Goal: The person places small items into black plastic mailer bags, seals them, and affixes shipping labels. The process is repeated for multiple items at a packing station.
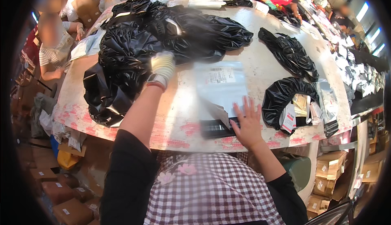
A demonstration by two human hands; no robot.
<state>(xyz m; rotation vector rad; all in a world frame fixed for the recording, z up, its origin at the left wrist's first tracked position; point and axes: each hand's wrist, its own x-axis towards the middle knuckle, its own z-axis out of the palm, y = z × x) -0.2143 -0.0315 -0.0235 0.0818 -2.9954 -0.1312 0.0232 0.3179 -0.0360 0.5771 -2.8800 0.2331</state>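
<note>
Black garments (134,58) lie heaped on the table (260,68) left of the grey mailer bag (222,88); your gloved left hand (162,67), grip unclear through blur, reaches them. Keep your right hand (247,123), fingers spread, flat on the bag's near edge to steady it.

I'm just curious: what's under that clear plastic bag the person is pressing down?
Under the clear bag, a flat black item pokes out beside the right hand on the table. The rest stays covered.

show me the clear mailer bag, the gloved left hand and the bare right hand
clear mailer bag (222,84), head view, on its flat middle below the white label
left hand (163,65), head view, on the back of the white glove
right hand (247,124), head view, on the back of the hand
</note>
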